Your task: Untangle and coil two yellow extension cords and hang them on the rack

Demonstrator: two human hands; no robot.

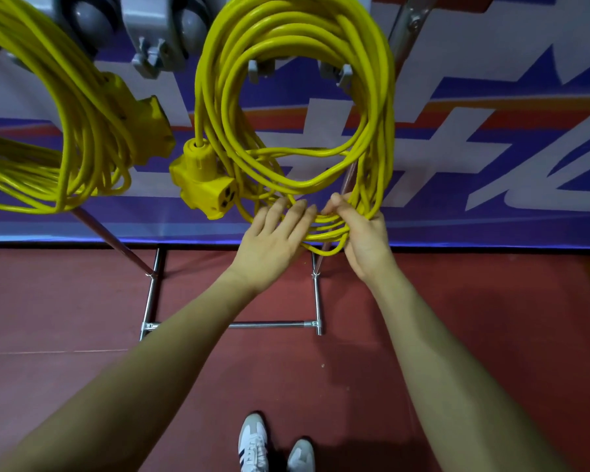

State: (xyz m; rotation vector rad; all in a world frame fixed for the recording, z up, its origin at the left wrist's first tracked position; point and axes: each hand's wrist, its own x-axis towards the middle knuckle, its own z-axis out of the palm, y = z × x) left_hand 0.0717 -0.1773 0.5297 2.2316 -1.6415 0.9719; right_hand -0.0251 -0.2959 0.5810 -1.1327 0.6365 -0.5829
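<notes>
Two coiled yellow extension cords hang from the rack. The right coil (382, 97) hangs in the middle of the view, its yellow socket block (205, 180) dangling at its lower left. The left coil (79, 131) hangs at the left edge with its own socket block (150, 131). My left hand (273, 240) lies with straight fingers against the bottom strands of the right coil. My right hand (361, 236) grips those bottom strands, thumb over the front and fingers curled behind.
Grey rack hooks (157, 56) stick out at the top. The rack's metal base frame (317, 301) stands on the red floor below the coils, with slanted poles (116, 243). A blue, white and red banner (491, 148) hangs behind. My shoes (252, 444) are near the bottom edge.
</notes>
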